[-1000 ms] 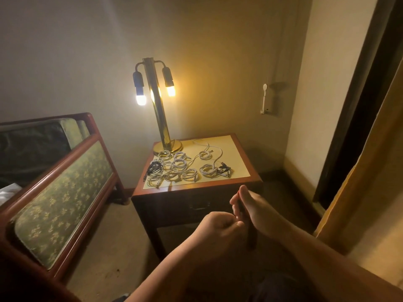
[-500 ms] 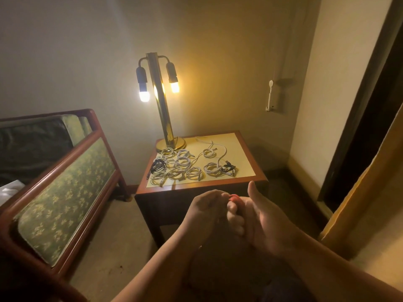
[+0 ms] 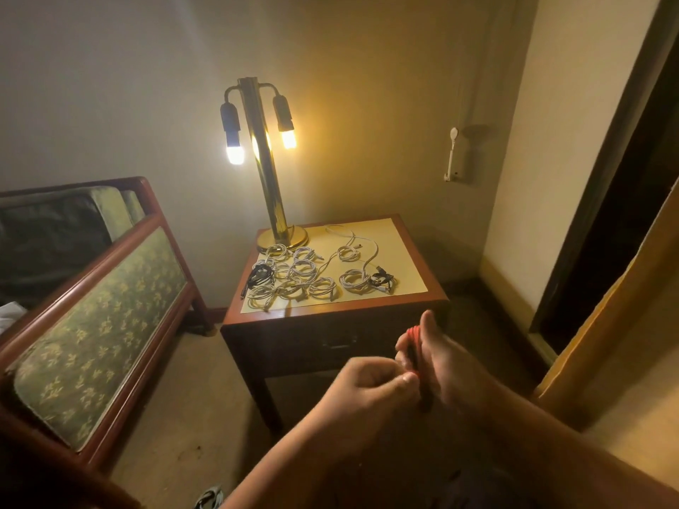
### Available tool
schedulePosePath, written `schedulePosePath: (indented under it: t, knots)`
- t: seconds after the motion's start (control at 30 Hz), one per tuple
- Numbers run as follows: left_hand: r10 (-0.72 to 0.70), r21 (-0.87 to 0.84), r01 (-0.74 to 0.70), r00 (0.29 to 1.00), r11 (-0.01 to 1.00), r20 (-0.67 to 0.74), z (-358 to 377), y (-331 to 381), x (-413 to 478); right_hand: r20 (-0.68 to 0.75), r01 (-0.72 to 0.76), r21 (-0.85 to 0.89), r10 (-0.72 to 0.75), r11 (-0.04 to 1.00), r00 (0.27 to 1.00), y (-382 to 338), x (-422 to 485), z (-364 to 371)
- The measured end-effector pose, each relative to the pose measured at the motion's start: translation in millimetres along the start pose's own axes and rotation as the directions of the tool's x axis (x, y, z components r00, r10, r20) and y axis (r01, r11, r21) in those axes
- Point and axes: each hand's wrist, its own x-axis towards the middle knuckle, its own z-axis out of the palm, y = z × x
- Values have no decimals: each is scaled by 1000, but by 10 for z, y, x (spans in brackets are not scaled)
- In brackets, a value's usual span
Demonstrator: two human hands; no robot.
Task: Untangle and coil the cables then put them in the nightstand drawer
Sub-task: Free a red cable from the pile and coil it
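– Yellow walls meet in a corner in front of us, and our brown nightstand [image 3: 332, 314] stands right there. What do we see on top?
– We see a gold lamp [image 3: 270, 185] at the back with its bulbs lit. In front of it lie lots of white cables [image 3: 305, 271] in little rings, close together. One black cable [image 3: 260, 276] lies at the left of the bunch. A second black cable [image 3: 383, 280] lies at the right, touching a white ring.
– And the drawer [image 3: 338, 345]?
– We see it in the front of the nightstand, pushed shut.
– Where is our red cable [image 3: 414, 331]?
– We hold it in the air, low in front of the drawer. It goes round the curled fingers of our right hand [image 3: 450, 365], and that thumb points up.
– What does our left hand [image 3: 363, 393] do?
– Its fingers curl in tight. The thumb and a finger pinch the red cable just beside the right hand.
– What is at our left?
– We see a wooden bed end [image 3: 99, 317] with green flowery cloth, near the nightstand.
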Motion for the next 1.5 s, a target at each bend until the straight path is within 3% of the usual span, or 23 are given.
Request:
schedulePosePath:
  t: [0.1, 0.17, 0.27, 0.37, 0.47, 0.53, 0.6, 0.7, 0.83, 0.97, 1.03, 1.13, 1.2, 1.33, 1.5]
  knots:
    - [90, 31, -86, 986, 996, -138, -258, 40, 69, 151, -66, -160, 90, 985, 984, 99, -43, 112]
    - [131, 84, -118, 975, 989, -177, -386, 13, 110, 234, -77, -90, 96, 993, 967, 116, -70, 197]
    - [97, -107, -123, 970, 987, -222, -414, -88, 94, 337, -111, 134, 60, 985, 939, 57, -133, 298]
    - [56, -280, -128, 966, 951, -253, -302, -218, 83, 339, -63, 247, -25, 967, 940, -55, -182, 339]
    - [-55, -344, -22, 976, 939, -213, -118, -271, 51, 292, 13, 336, -117, 942, 949, -157, -176, 388]
    - [-106, -280, 63, 984, 958, -141, -48, -266, 11, 196, 68, 370, -149, 926, 969, -197, -136, 420]
    - [-123, -93, 115, 988, 989, -89, -51, -268, -40, 96, 102, 389, -150, 916, 984, -233, -61, 425]
    - [-58, 51, 60, 998, 997, -37, -143, -193, -142, 60, 134, 297, -158, 945, 986, -255, 17, 457]
    - [-32, -23, 33, 999, 999, 26, -341, 7, -249, 102, 87, 40, -90, 995, 991, -111, 57, 433]
    - [15, -185, -26, 998, 982, -59, -570, 175, -261, 181, 15, -137, 10, 990, 983, -35, 25, 394]
    - [73, -104, -93, 981, 990, -178, -668, 208, -230, 259, -49, -117, 78, 992, 963, -20, -28, 400]
    - [194, 257, -108, 922, 960, -335, -750, 45, -167, 404, -167, 43, 136, 985, 905, 11, -111, 475]
    - [151, 197, -98, 949, 975, -276, -702, -94, -204, 461, -198, 168, 101, 966, 882, 8, -147, 538]
    - [-80, -102, 68, 990, 992, -115, -370, -215, -288, 406, -125, 321, -17, 939, 914, -48, -156, 587]
    - [-182, 229, 178, 983, 957, -5, -183, -384, -241, 130, 55, 409, -118, 911, 985, -39, -66, 457]
